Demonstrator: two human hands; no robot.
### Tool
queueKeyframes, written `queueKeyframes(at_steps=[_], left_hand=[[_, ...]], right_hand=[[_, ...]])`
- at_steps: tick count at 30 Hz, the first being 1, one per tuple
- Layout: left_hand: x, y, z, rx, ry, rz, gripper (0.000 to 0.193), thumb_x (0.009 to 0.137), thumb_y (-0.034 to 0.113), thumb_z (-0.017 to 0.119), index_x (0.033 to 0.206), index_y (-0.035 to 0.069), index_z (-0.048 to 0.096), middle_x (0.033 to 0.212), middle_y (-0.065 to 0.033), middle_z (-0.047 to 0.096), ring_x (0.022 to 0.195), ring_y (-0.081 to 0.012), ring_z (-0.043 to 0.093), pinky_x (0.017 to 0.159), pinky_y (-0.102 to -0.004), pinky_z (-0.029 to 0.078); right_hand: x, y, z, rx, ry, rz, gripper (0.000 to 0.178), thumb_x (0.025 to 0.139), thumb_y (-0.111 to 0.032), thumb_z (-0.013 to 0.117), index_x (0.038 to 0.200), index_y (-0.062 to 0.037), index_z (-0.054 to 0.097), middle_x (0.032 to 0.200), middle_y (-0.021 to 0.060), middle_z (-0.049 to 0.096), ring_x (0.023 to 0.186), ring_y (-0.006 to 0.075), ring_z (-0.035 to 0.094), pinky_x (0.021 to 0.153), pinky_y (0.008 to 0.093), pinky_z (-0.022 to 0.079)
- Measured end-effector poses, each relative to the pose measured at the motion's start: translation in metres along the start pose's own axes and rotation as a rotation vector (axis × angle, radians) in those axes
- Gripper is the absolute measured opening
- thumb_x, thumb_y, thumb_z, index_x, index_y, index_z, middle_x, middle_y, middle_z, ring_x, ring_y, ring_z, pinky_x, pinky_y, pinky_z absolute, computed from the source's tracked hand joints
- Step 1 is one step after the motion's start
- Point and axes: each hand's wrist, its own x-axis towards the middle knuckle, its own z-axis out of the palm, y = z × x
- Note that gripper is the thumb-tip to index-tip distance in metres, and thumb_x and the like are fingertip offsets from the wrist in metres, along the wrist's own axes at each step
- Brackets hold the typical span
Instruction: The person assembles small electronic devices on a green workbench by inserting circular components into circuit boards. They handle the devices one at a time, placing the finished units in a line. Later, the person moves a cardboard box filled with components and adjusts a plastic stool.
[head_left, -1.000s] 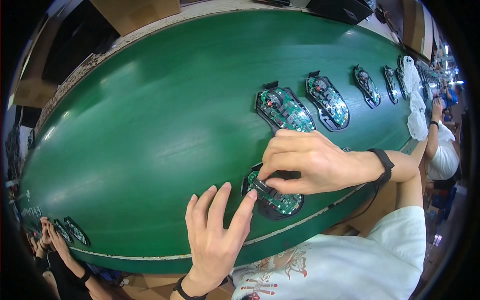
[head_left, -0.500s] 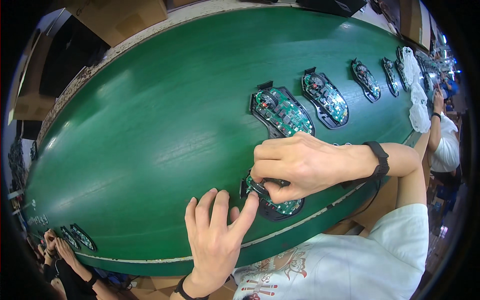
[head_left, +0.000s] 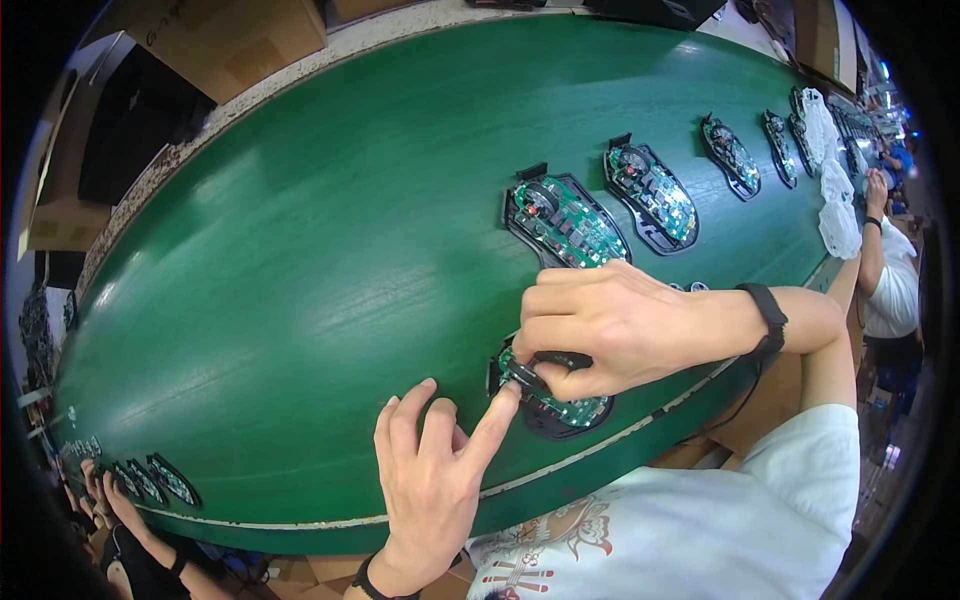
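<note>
An opened computer mouse (head_left: pixel 578 411), with a green circuit board in a black base, lies near the front edge of the green table. My right hand (head_left: pixel 625 325) bends over it from the right, thumb and forefinger pinching a dark scroll wheel (head_left: pixel 526 376) at the board's front end. Its palm hides part of the board. From the left comes my left hand (head_left: pixel 435 460), fingers spread, holding nothing; its index fingertip touches the mouse beside the wheel. Just beyond my right hand sits another opened mouse (head_left: pixel 575 225) with its wheel in place.
More opened mice (head_left: pixel 655 200) stretch in a row to the far right, beside white plastic bags (head_left: pixel 838 210). Small round parts (head_left: pixel 697 287) lie behind my right wrist. Co-workers' hands (head_left: pixel 110 490) are at the far left, near several mouse boards (head_left: pixel 172 480). Cardboard boxes (head_left: pixel 230 50) stand along the far side.
The mouse under my hands and my right hand have shifted slightly to the right. At the far left, a co-worker's hands have moved and another board shows beside them.
</note>
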Motion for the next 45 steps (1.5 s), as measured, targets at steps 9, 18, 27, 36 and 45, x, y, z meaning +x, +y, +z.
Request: queueKeyframes(at_steps=[9, 18, 27, 36, 45], left_hand=[[-0.007, 0.023, 0.009, 0.127, 0.045, 0.048, 0.069, 0.079, 0.002, 0.056, 0.138, 0.038, 0.057, 0.144, -0.0249, 0.047, 0.123, -0.0378, 0.053, 0.092, -0.057, 0.049], [0.0, 0.024, 0.021, 0.157, -0.02, 0.074, 0.068, 0.081, 0.001, 0.054, 0.141, 0.033, 0.055, 0.144, -0.0257, 0.048, 0.124, -0.0376, 0.054, 0.093, -0.0579, 0.048], [0.005, 0.025, 0.022, 0.137, -0.013, 0.089, 0.065, 0.081, 0.001, 0.054, 0.138, 0.032, 0.058, 0.145, -0.0254, 0.047, 0.123, -0.0366, 0.054, 0.093, -0.057, 0.049], [0.006, 0.025, 0.021, 0.159, -0.028, 0.089, 0.065, 0.083, 0.004, 0.056, 0.14, 0.034, 0.055, 0.145, -0.025, 0.046, 0.123, -0.0355, 0.055, 0.091, -0.0568, 0.049], [0.008, 0.024, 0.02, 0.164, -0.053, 0.095, 0.067, 0.086, 0.01, 0.057, 0.146, 0.038, 0.048, 0.144, -0.0262, 0.047, 0.122, -0.0353, 0.055, 0.091, -0.0567, 0.049]], right_hand=[[-0.019, -0.025, -0.005, -0.51, 0.038, -0.249, 0.039, 0.073, -0.019, 0.07, 0.107, 0.0008, 0.067, 0.095, 0.0052, 0.059, 0.081, 0.0144, 0.057, 0.045, 0.0268, 0.041], [-0.015, -0.033, -0.003, -0.61, -0.066, -0.128, 0.041, 0.078, -0.017, 0.065, 0.111, 0.0058, 0.065, 0.096, 0.0065, 0.058, 0.089, 0.0163, 0.054, 0.048, 0.0246, 0.038], [-0.013, -0.023, 0.005, -0.601, -0.033, -0.122, 0.039, 0.076, -0.017, 0.067, 0.108, 0.0054, 0.066, 0.089, 0.0052, 0.056, 0.086, 0.0167, 0.053, 0.047, 0.0252, 0.035], [-0.023, -0.037, 0.0, -0.689, 0.016, -0.131, 0.036, 0.074, -0.017, 0.066, 0.104, 0.0036, 0.069, 0.095, 0.0057, 0.06, 0.084, 0.0161, 0.053, 0.048, 0.0245, 0.034], [-0.017, -0.024, -0.007, -0.505, -0.036, 0.034, 0.043, 0.075, -0.015, 0.069, 0.116, -0.0022, 0.066, 0.102, 0.0048, 0.058, 0.091, 0.0165, 0.056, 0.054, 0.0247, 0.051]])
